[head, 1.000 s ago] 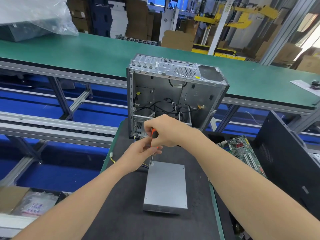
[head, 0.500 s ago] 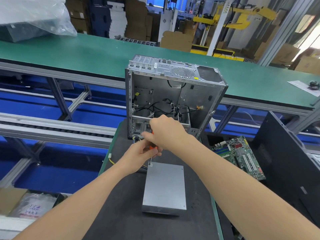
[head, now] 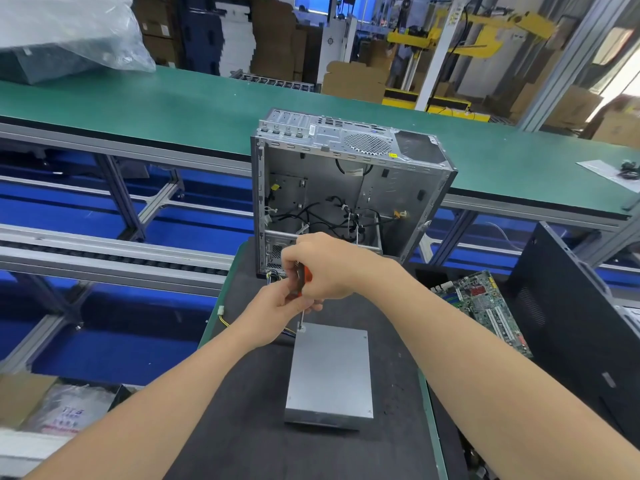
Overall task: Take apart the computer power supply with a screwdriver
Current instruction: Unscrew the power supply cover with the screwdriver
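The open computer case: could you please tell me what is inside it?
Loose black cables and a yellow connector show; the right hand hides much of the lower bay.

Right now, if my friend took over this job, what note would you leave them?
Right hand grips the screwdriver handle; left hand holds it lower down, steadying it.
The tip sits on the far-left corner screw of the power supply, which lies flat on the black mat.
Done: it is not opened yet.
Left: finish this screw, check the other corners, open it.
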